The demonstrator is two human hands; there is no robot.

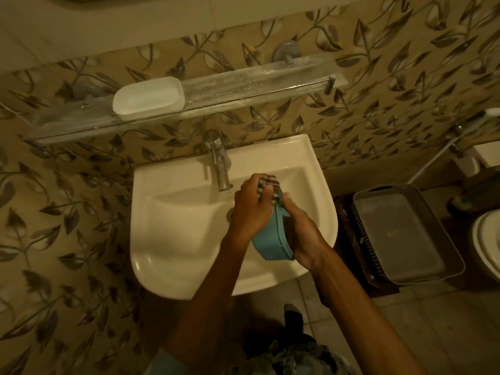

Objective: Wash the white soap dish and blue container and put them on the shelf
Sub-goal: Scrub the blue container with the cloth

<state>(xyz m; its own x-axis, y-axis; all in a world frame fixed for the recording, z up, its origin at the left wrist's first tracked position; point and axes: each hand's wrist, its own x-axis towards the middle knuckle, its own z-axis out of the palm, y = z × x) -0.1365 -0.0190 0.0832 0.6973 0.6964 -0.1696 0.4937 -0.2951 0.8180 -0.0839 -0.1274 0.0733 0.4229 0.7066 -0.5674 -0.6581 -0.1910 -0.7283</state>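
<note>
The blue container (273,240) is held tilted on its side over the white sink (176,239). My right hand (303,234) grips it from the right side and underneath. My left hand (251,204) holds a striped scrubbing pad (272,185) pressed against the container's upper end. The white soap dish (148,98) stands on the left half of the glass shelf (243,85) above the sink, with nothing inside that I can see.
A metal tap (220,166) rises at the back of the sink, just left of my hands. A grey plastic basket (397,234) sits on a low stand to the right. A toilet edge (487,253) shows at far right.
</note>
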